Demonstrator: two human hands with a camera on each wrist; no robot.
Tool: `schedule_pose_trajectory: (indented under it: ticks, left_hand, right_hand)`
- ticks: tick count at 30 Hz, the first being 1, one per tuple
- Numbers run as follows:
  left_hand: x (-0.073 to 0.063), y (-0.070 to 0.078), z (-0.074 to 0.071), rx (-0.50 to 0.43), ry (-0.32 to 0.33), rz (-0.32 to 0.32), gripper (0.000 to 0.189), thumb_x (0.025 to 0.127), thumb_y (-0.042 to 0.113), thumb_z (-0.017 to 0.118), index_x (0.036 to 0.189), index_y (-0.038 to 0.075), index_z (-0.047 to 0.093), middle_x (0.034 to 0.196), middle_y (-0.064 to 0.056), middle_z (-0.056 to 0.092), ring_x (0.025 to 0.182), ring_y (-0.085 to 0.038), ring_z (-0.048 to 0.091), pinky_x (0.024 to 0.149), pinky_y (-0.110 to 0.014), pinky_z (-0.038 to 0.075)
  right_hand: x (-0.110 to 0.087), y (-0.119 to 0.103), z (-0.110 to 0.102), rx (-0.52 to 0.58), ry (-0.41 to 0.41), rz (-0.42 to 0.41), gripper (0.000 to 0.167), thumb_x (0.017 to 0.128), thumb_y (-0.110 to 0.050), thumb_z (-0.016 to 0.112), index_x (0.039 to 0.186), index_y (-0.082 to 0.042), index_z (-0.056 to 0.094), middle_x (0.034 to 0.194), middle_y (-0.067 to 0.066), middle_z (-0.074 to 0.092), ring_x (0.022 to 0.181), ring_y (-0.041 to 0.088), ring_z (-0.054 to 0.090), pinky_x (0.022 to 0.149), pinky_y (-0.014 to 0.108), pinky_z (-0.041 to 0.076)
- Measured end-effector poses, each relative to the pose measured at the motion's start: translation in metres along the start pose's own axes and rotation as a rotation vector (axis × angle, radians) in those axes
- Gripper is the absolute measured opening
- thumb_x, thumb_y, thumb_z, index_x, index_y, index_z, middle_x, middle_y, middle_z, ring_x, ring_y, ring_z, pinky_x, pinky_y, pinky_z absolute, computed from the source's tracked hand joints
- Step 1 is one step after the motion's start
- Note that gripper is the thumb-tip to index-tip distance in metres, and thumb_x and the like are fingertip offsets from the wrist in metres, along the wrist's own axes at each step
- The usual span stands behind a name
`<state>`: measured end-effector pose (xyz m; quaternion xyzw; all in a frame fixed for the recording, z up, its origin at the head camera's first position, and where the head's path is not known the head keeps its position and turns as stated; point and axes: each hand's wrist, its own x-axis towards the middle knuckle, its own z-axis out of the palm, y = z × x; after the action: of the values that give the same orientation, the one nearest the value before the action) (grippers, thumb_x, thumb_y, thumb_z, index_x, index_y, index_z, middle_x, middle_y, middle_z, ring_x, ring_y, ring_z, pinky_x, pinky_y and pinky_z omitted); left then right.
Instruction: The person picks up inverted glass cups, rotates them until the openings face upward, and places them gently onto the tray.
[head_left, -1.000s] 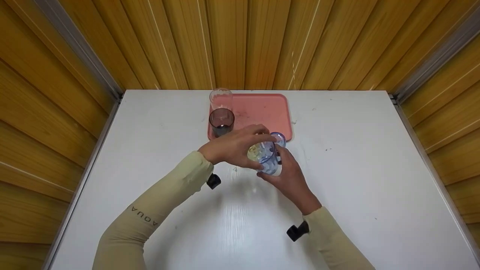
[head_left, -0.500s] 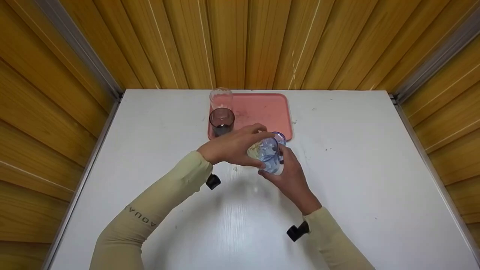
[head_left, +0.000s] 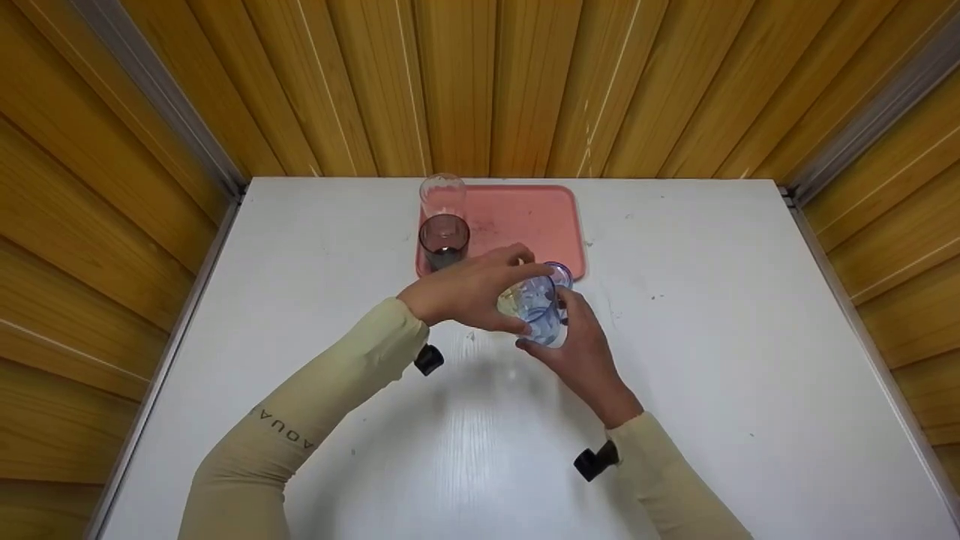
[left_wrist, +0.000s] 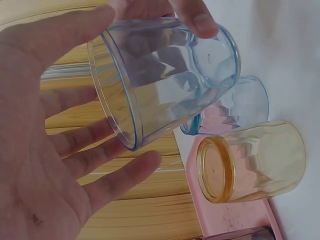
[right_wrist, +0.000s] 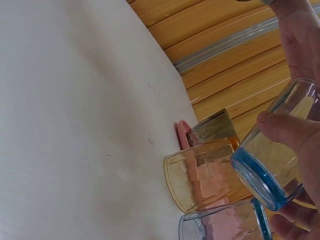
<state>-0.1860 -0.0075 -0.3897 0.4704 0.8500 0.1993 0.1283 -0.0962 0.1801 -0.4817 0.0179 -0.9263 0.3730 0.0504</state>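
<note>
A clear blue drinking glass is held tilted in the air between both hands. My left hand spans its rim, the thumb on the near side and the fingers spread round the far side. Lower down, towards the thick blue base, my right hand grips it between thumb and fingers. Just beyond the hands, an amber glass stands upside down on the table. Next to it is a second blue glass, also bottom up. In the head view my left hand and the held glass partly hide both.
A pink tray lies at the back of the white table. On its left side stand a dark smoky glass and, behind it, a clear glass. Wood-panelled walls close off the back and both sides.
The held glass has turned slightly in the hands, its rim shifting a little to the right. Both hands have stayed nearly in place around it.
</note>
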Motion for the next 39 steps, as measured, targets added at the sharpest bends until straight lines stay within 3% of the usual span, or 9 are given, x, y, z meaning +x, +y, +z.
schedule_pose_trajectory:
  ticks: [19, 31, 39]
  left_hand:
    - [0.005, 0.007, -0.006, 0.045, 0.006, -0.005, 0.073, 0.072, 0.042, 0.08, 0.138, 0.032, 0.05, 0.125, -0.003, 0.051, 0.104, -0.016, 0.055, 0.093, -0.037, 0.055]
    - [0.01, 0.01, -0.02, 0.092, 0.017, -0.039, 0.072, 0.07, 0.042, 0.082, 0.135, 0.033, 0.052, 0.126, -0.003, 0.051, 0.109, -0.019, 0.054, 0.095, -0.039, 0.054]
    - [0.011, 0.01, -0.03, 0.136, 0.042, -0.055, 0.071, 0.07, 0.042, 0.08, 0.135, 0.032, 0.053, 0.124, -0.002, 0.053, 0.106, -0.017, 0.057, 0.091, -0.037, 0.055]
  right_hand:
    - [0.001, -0.001, -0.001, -0.007, -0.003, -0.006, 0.095, 0.074, -0.039, 0.082, 0.147, -0.016, 0.026, 0.141, 0.007, 0.042, 0.128, 0.023, 0.045, 0.108, 0.043, 0.043]
    - [0.004, 0.006, -0.003, 0.002, 0.041, -0.022, 0.094, 0.076, -0.033, 0.082, 0.149, -0.021, 0.026, 0.141, 0.002, 0.043, 0.127, 0.018, 0.046, 0.11, 0.041, 0.042]
    - [0.006, 0.009, -0.003, -0.019, 0.066, 0.001, 0.087, 0.077, -0.034, 0.081, 0.147, -0.019, 0.031, 0.14, 0.003, 0.044, 0.129, 0.024, 0.047, 0.109, 0.043, 0.042]
